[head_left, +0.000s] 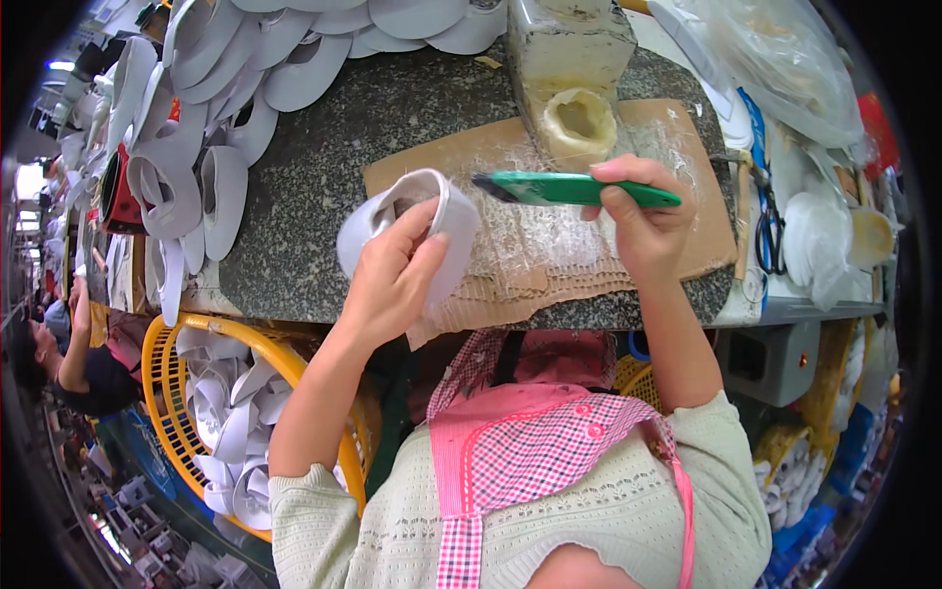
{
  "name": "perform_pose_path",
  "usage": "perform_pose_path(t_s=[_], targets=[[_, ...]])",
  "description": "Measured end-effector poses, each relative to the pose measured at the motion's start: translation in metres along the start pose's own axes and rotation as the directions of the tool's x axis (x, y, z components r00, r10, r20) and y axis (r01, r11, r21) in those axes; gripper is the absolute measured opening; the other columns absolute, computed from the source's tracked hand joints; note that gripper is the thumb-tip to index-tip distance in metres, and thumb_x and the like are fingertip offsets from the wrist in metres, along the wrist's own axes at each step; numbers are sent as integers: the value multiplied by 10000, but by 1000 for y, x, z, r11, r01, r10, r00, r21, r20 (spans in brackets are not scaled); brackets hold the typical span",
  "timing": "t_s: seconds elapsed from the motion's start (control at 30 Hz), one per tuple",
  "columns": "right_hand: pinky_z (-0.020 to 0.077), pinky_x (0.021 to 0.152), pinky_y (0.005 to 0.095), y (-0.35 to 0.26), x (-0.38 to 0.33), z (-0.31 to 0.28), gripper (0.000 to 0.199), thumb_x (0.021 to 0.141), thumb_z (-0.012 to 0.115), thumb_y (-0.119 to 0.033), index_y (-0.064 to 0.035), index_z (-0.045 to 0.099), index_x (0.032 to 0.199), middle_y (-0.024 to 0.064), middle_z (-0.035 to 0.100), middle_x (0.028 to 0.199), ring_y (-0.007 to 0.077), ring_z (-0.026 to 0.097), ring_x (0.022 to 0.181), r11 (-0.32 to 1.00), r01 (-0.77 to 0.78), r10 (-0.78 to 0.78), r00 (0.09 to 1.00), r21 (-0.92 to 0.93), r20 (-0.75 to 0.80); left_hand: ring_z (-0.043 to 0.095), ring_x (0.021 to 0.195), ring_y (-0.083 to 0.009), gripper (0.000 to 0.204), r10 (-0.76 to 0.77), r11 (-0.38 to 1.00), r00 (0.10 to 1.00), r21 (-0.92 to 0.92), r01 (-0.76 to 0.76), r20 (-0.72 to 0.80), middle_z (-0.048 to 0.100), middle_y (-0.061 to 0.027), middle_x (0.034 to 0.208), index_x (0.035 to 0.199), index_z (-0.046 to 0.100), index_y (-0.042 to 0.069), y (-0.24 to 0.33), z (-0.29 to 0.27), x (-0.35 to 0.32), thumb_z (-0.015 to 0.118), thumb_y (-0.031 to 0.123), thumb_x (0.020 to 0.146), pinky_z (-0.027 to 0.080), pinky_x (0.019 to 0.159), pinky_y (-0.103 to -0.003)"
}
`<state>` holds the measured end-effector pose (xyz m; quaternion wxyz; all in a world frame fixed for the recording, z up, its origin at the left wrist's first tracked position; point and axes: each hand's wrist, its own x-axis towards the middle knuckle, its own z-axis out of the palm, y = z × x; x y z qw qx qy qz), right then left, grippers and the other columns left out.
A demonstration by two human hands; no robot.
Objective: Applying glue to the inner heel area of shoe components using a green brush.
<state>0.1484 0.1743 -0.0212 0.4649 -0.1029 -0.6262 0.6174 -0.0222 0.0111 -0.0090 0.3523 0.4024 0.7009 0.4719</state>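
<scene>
My left hand grips a white shoe upper by the edge of its opening, with fingers inside and thumb outside. To its right, my right hand pinches the green handle of a brush between thumb and fingers. The brush lies nearly level, its dark bristle end pointing left toward the upper but apart from it. Below both hands is a piece of cardboard, smeared with whitish dried residue and torn along its near edge. Just beyond the brush stands a glue-crusted container with a round, yellowish opening.
White shoe uppers are heaped at the back left of the dark speckled tabletop. A yellow basket with more uppers stands lower left. Scissors and clear plastic bags lie at the right. Another person sits far left.
</scene>
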Motion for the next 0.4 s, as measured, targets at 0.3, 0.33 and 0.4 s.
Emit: perform_pose_path(t_s=[0.3, 0.33, 0.4], targets=[[476, 548, 261, 3, -11, 21, 98, 760, 588, 29, 0, 623, 847, 110, 628, 744, 168, 589, 609, 933, 345, -224, 773, -98, 594, 473, 1072, -178, 941, -136, 596, 971, -766, 239, 197, 494, -100, 1220, 1312, 345, 24, 7, -14, 21, 203, 760, 743, 365, 898, -331], [480, 559, 262, 7, -7, 21, 108, 756, 591, 28, -14, 633, 845, 107, 631, 739, 173, 595, 619, 942, 322, -271, 894, -90, 357, 443, 1115, -176, 979, -131, 638, 968, -728, 249, 216, 467, -99, 1254, 1321, 319, 11, 13, -12, 19, 221, 781, 723, 348, 915, -335], [483, 571, 262, 17, 8, 22, 118, 751, 594, 27, -27, 643, 843, 104, 635, 735, 179, 601, 629, 949, 305, -298, 950, -74, 94, 425, 1139, -181, 981, -117, 600, 963, -755, 265, 245, 461, -97, 1262, 1323, 314, 10, 11, -14, 21, 219, 780, 724, 325, 939, -344]])
